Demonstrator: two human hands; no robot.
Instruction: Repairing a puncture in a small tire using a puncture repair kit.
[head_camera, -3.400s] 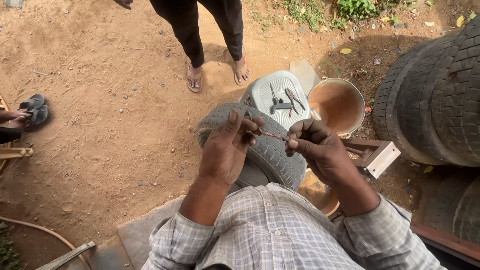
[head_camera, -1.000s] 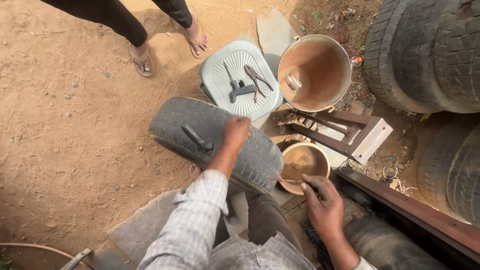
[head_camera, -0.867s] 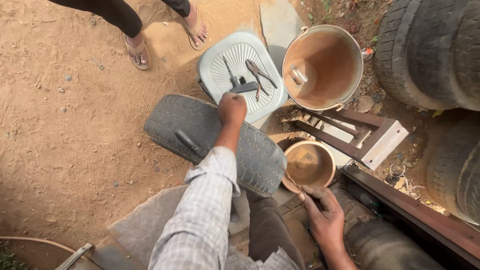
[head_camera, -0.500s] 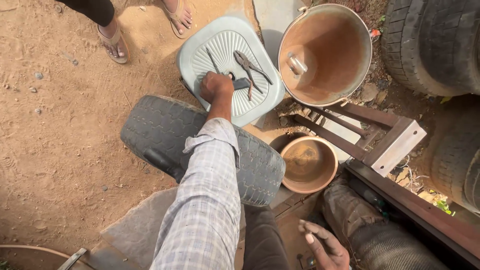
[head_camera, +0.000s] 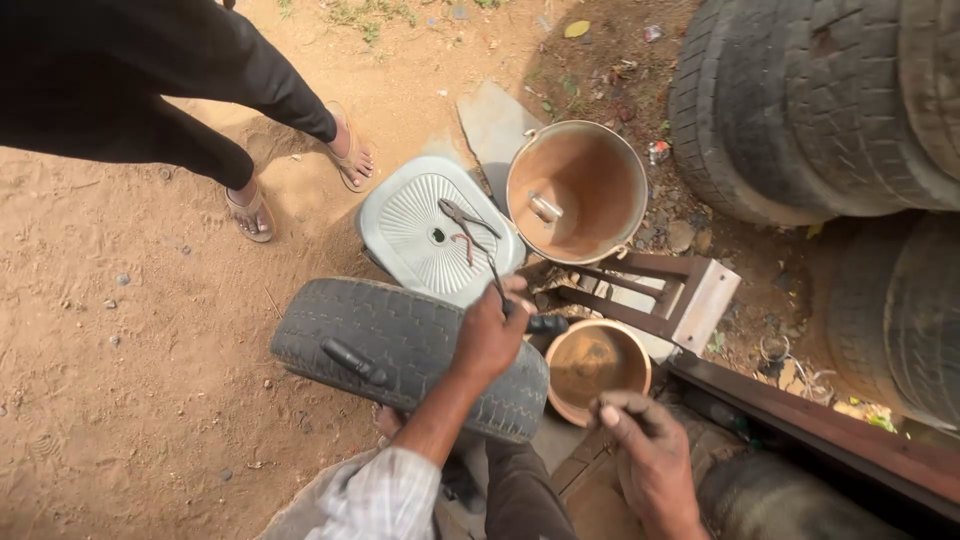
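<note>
The left hand (head_camera: 490, 335), its grip closed on a thin dark-handled tool (head_camera: 528, 318) above the tyre (head_camera: 400, 350) at frame centre, could let it slip into the small bowl (head_camera: 597, 365), while the right hand (head_camera: 650, 460) hangs loosely curled, holding nothing.

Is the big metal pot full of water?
No, the big metal pot looks dry inside, with a rusty brown bottom and only a small pale piece lying in it.

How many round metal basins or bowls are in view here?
2: a large basin beside the pale plastic seat, and a smaller bowl near the right hand. Others may be hidden.
</note>
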